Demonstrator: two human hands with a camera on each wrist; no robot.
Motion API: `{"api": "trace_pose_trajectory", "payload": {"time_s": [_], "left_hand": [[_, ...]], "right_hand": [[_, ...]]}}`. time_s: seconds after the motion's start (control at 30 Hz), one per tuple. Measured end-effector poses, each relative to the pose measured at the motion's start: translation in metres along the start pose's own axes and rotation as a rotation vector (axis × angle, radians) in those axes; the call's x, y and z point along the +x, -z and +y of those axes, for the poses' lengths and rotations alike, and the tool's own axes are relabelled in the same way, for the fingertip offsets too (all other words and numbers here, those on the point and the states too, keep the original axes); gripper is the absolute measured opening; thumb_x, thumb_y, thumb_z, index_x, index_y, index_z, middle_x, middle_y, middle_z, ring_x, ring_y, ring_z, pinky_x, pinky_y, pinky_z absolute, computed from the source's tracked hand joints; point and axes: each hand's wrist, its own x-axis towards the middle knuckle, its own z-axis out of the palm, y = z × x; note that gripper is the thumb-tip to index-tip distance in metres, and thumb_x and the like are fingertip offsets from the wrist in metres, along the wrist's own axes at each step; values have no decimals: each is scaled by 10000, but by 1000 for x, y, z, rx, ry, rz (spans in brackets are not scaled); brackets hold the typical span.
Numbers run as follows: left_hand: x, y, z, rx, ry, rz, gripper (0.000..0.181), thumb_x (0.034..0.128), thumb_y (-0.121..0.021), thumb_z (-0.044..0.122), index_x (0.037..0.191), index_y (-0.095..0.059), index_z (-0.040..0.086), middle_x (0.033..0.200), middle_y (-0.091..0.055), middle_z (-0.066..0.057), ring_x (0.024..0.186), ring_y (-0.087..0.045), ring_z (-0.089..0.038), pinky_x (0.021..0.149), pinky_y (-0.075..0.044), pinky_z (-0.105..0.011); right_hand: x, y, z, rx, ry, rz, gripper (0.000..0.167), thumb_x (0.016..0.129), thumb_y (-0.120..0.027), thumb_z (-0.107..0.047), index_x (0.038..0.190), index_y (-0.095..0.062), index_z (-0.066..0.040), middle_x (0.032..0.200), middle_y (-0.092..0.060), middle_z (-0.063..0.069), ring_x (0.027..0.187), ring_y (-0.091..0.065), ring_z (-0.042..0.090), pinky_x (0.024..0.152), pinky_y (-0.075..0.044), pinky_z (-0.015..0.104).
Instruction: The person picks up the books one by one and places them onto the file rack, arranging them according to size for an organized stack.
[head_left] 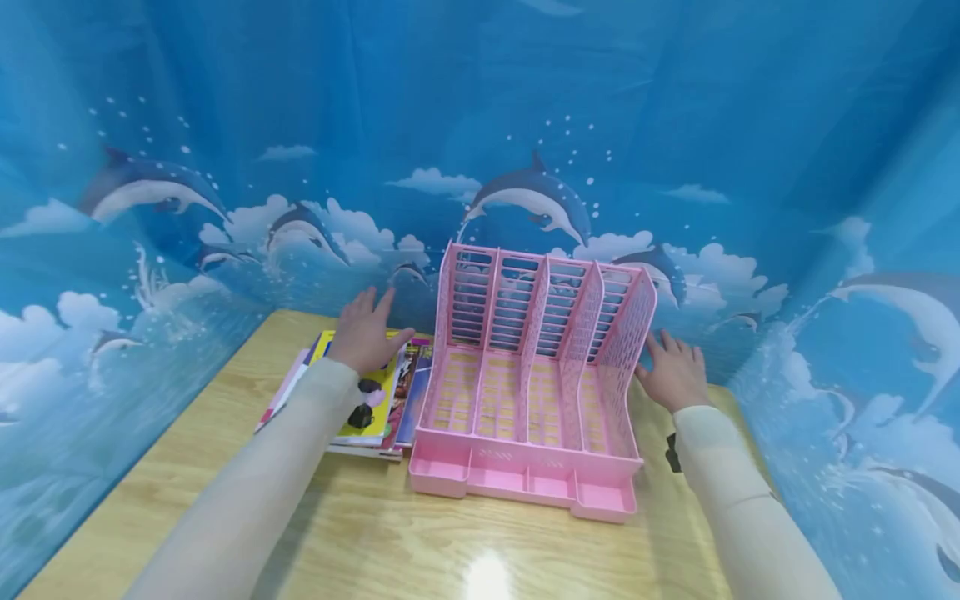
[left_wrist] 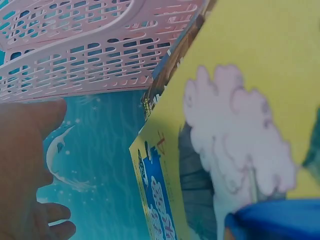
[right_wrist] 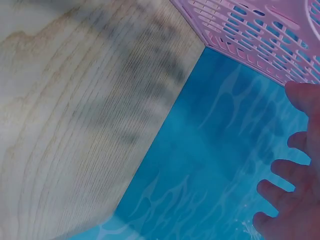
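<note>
A pink desktop file rack with upright dividers and small trays along its front stands on the wooden table. My left hand is over the far end of a pile of books, fingers spread and holding nothing. The top book has a yellow cover with a pale pink cartoon figure, seen large in the left wrist view. Beside the rack's right wall is my right hand, its fingers spread too. In the right wrist view its thumb meets the perforated pink wall; whether it presses there I cannot tell.
Blue curtains printed with dolphins and clouds hang behind the table and on both sides. Several more books show from under the yellow one, close to the rack's left wall. A small black object is by the right wrist.
</note>
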Motion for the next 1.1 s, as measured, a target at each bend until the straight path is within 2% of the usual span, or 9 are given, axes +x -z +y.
{"api": "trace_pose_trajectory", "payload": {"time_s": [0.13, 0.27, 0.5, 0.63, 0.7, 0.8, 0.87, 0.97, 1.1], "left_hand": [[-5, 3, -2, -12, 11, 3, 913, 1013, -566, 571, 1671, -103, 141, 1708, -53, -247, 1558, -70, -480, 1233, -113, -649], [-13, 8, -7, -21, 29, 12, 919, 1011, -570, 574, 1671, -105, 135, 1703, -72, -257, 1549, -94, -497, 1208, -161, -679], [-32, 19, -19, -43, 28, 50, 930, 1015, -578, 540, 1661, -96, 76, 1672, -117, -315, 1528, -132, -525, 1197, -181, -692], [-45, 22, -26, -70, 60, 69, 939, 1010, -586, 547, 1652, -121, 46, 1658, -158, -326, 1512, -177, -535, 1183, -212, -701], [-53, 23, -28, -84, 74, 64, 935, 1011, -578, 558, 1644, -146, 23, 1648, -183, -333, 1502, -196, -540, 1177, -222, -705], [-65, 24, -31, -97, 103, 49, 930, 1011, -546, 600, 1627, -198, -4, 1628, -235, -336, 1484, -241, -539, 1170, -249, -698], [-72, 24, -34, -101, 121, 42, 925, 1011, -527, 619, 1613, -232, -19, 1607, -275, -339, 1466, -278, -537, 1161, -273, -695], [-81, 24, -39, -107, 143, 45, 921, 1013, -506, 633, 1599, -261, -35, 1583, -310, -348, 1446, -298, -547, 1151, -284, -701], [-90, 22, -54, -113, 172, 72, 912, 1016, -500, 629, 1594, -272, -38, 1571, -315, -365, 1433, -282, -580, 1129, -277, -733]], "right_hand": [[-1, -1, 2, 33, -7, -10, 737, 1032, -582, -344, 1596, -282, 24, 1602, -243, 376, 1423, -249, 616, 1175, -119, 746], [-6, -3, 3, 116, -13, 5, 744, 1041, -578, -349, 1601, -266, 28, 1608, -243, 368, 1420, -253, 627, 1154, -190, 748], [-26, -3, -5, 231, -23, 14, 687, 1050, -544, -315, 1577, -307, 56, 1542, -342, 387, 1376, -329, 628, 1125, -274, 736], [-35, -4, -14, 272, -21, 31, 623, 1035, -542, -255, 1545, -364, 55, 1420, -504, 365, 1291, -483, 565, 1060, -385, 709], [-39, -5, -19, 297, -22, 43, 594, 1030, -538, -243, 1520, -390, 59, 1294, -612, 323, 1168, -595, 502, 974, -470, 666], [-45, -6, -26, 320, -44, 39, 528, 1028, -536, -263, 1441, -453, 55, 1087, -695, 229, 924, -674, 378, 799, -543, 549], [-49, -5, -31, 326, -74, 19, 470, 1027, -527, -302, 1354, -504, 35, 1004, -690, 171, 821, -653, 310, 703, -529, 470], [-53, -5, -37, 300, -114, -24, 378, 1022, -524, -363, 1182, -565, -23, 930, -660, 110, 758, -605, 255, 635, -475, 385], [-53, -4, -44, 266, -144, -87, 338, 1018, -517, -409, 979, -588, -81, 835, -627, 71, 702, -563, 236, 588, -425, 346]]}}
